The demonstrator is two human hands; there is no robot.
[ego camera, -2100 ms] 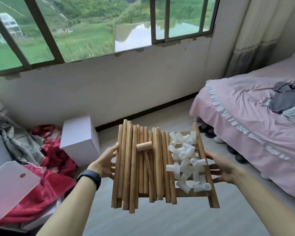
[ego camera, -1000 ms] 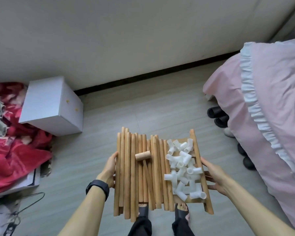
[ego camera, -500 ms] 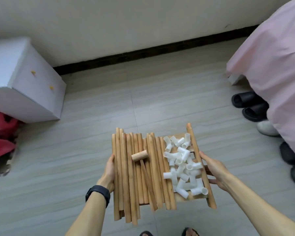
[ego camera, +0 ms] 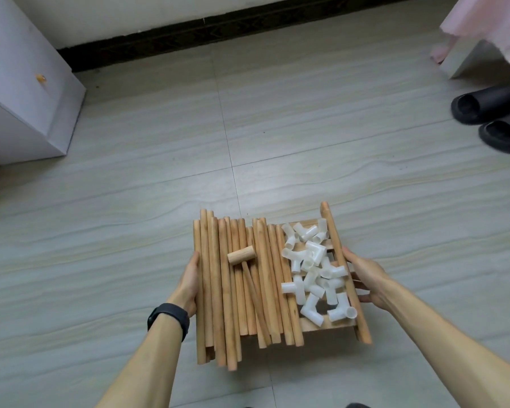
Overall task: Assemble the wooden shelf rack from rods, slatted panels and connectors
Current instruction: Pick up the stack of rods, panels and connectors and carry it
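The left hand (ego camera: 190,285) grips the left edge of the panel (ego camera: 326,324). Its thumb lies along the outermost rod and its fingers are hidden underneath. The right hand (ego camera: 365,278) grasps the right rail, thumb on top and fingers curled under it. A black band (ego camera: 168,318) sits on the left wrist.

The panel lies flat between the two hands like a tray, over the floor (ego camera: 277,128). The rods (ego camera: 218,295) lie side by side on its left half, running near to far, and their near ends stick out past the panel's near edge. A mallet (ego camera: 242,256) rests on top of the rods, its handle pointing near. The white connectors (ego camera: 312,269) are heaped on the right half, against the right rail.

Bare tiled floor spreads to the far side and to the left. A white cabinet (ego camera: 21,83) stands at the far left, well apart. Black slippers (ego camera: 495,116) and a pink bed skirt (ego camera: 489,13) are at the far right.
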